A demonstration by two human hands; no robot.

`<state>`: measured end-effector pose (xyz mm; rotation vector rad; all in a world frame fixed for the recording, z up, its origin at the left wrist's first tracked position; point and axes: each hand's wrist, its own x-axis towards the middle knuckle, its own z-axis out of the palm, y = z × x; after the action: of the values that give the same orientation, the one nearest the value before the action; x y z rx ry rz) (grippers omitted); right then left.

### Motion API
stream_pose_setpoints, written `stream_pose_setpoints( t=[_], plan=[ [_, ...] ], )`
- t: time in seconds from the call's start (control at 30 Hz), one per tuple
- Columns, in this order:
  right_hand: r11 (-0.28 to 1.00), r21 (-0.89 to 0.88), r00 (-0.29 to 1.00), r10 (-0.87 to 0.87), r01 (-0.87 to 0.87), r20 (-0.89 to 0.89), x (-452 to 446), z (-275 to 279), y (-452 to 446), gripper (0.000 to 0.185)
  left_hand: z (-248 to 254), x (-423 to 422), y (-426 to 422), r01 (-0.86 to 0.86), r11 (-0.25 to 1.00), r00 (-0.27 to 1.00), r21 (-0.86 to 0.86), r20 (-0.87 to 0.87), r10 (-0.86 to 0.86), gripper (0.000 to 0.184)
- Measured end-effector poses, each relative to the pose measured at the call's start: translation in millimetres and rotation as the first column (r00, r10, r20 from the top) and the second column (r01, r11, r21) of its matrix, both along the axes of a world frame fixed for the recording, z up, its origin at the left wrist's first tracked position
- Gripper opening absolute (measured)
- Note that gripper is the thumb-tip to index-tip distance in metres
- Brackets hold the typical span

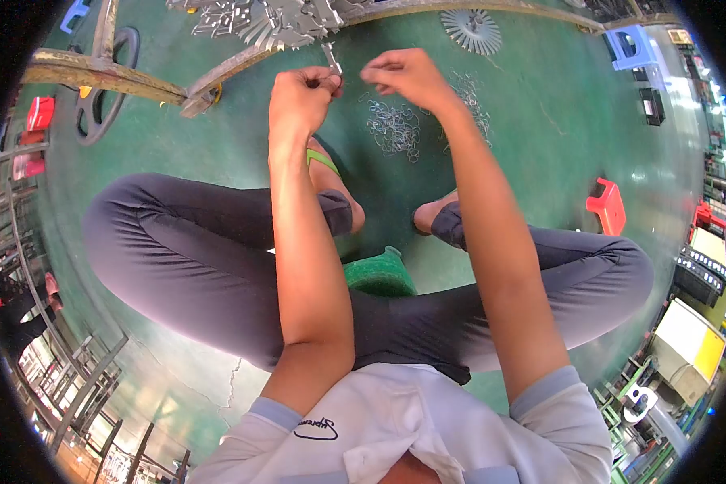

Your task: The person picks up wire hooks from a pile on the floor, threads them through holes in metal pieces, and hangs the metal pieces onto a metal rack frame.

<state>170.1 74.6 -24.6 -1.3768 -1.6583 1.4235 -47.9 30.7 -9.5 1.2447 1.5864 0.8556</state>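
My left hand (301, 103) is closed, with a small flat silvery metal piece (332, 60) pinched between thumb and fingers and sticking up from them. To its right, my right hand (406, 78) is apart from it, thumb and fingers drawn together in a pinch. Whatever those fingertips hold, if anything, is too small and blurred to make out. Below my right hand, a loose pile of thin bent wire pieces (394, 129) lies on the green floor. A second pile of wire pieces (469, 98) is partly hidden by my right forearm. Just beyond my left hand is a heap of metal parts (286, 22).
A wooden frame (242, 66) runs across the top. Metal strips lie fanned out (471, 32) on the floor. I sit on a green stool (379, 273). A red stool (607, 207) and a blue stool (633, 50) stand right; a dark wheel (97, 121) is at left.
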Motion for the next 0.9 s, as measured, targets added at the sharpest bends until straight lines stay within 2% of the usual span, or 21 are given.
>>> stream_pose_setpoints(
  t=[0.03, 0.07, 0.1, 0.17, 0.23, 0.3, 0.37, 0.43, 0.53, 0.57, 0.63, 0.67, 0.7, 0.8, 0.83, 0.9],
  plan=[
    [0.998, 0.027, 0.991, -0.056, 0.053, 0.119, 16, -20, 7, 0.031, 0, 1, 0, -0.011, 1.0, 1.0, 0.007, 0.01, 0.011, 0.02],
    [0.994, 0.081, 0.934, -0.101, 0.078, 0.341, 32, -40, 10, 0.031, 1, 4, 0, -0.023, 1.0, 1.0, 0.015, 0.02, 0.023, 0.02],
    [0.986, 0.141, 0.827, -0.154, 0.091, 0.542, 49, -64, 10, 0.031, 1, 5, 0, -0.034, 0.999, 0.999, 0.024, 0.03, 0.033, 0.019],
    [0.98, 0.166, 0.665, -0.196, 0.109, 0.721, 79, -125, 2, 0.029, -4, 9, 0, -0.094, 0.995, 0.996, 0.043, 0.013, 0.093, 0.019],
    [0.98, 0.084, 0.673, -0.185, 0.18, 0.716, 92, -157, -12, 0.026, -4, 12, 2, -0.143, 0.987, 0.989, 0.076, -0.031, 0.146, 0.02],
    [0.968, 0.123, 0.66, -0.24, 0.219, 0.712, 99, -209, -25, 0.026, 2, 15, 0, -0.183, 0.974, 0.975, 0.13, -0.102, 0.197, 0.021],
    [0.957, 0.138, 0.66, -0.277, 0.255, 0.698, 96, -215, -28, 0.027, 8, 20, -3, -0.221, 0.968, 0.966, 0.123, -0.111, 0.234, 0.022],
    [0.947, 0.128, 0.67, -0.301, 0.296, 0.678, 86, -199, -40, 0.029, 9, 22, -3, -0.247, 0.963, 0.962, 0.112, -0.091, 0.258, 0.025],
    [0.943, 0.068, 0.617, -0.266, 0.325, 0.74, 78, -180, -41, 0.033, 8, 24, -3, -0.272, 0.956, 0.958, 0.111, -0.068, 0.28, 0.025],
    [0.929, 0.086, 0.619, -0.307, 0.36, 0.723, 77, -175, -42, 0.03, 5, 23, -2, -0.279, 0.954, 0.958, 0.113, -0.031, 0.284, 0.025],
    [0.841, -0.205, 0.836, -0.409, 0.501, 0.365, 90, -181, -30, 0.025, 2, 23, 2, -0.284, 0.953, 0.958, 0.106, -0.012, 0.287, 0.025],
    [0.781, -0.372, 0.864, -0.476, 0.501, 0.164, 96, -188, -30, 0.023, -1, 22, 0, -0.287, 0.954, 0.958, 0.093, -0.005, 0.288, 0.025],
    [0.74, -0.481, 0.823, -0.565, 0.47, -0.065, 93, -166, -34, 0.015, -5, 20, 0, -0.281, 0.955, 0.96, 0.097, 0.015, 0.281, 0.025],
    [0.74, -0.463, 0.798, -0.593, 0.488, -0.108, 89, -146, -36, 0.016, -12, 20, 3, -0.286, 0.953, 0.957, 0.104, 0.074, 0.279, 0.024],
    [0.777, -0.415, 0.852, -0.524, 0.473, -0.011, 95, -157, -35, 0.017, -12, 21, 3, -0.303, 0.948, 0.951, 0.1, 0.096, 0.294, 0.024],
    [0.803, -0.432, 0.904, -0.42, 0.411, 0.08, 106, -175, -36, 0.016, -12, 22, 3, -0.316, 0.944, 0.944, 0.094, 0.124, 0.304, 0.023]
  ],
)
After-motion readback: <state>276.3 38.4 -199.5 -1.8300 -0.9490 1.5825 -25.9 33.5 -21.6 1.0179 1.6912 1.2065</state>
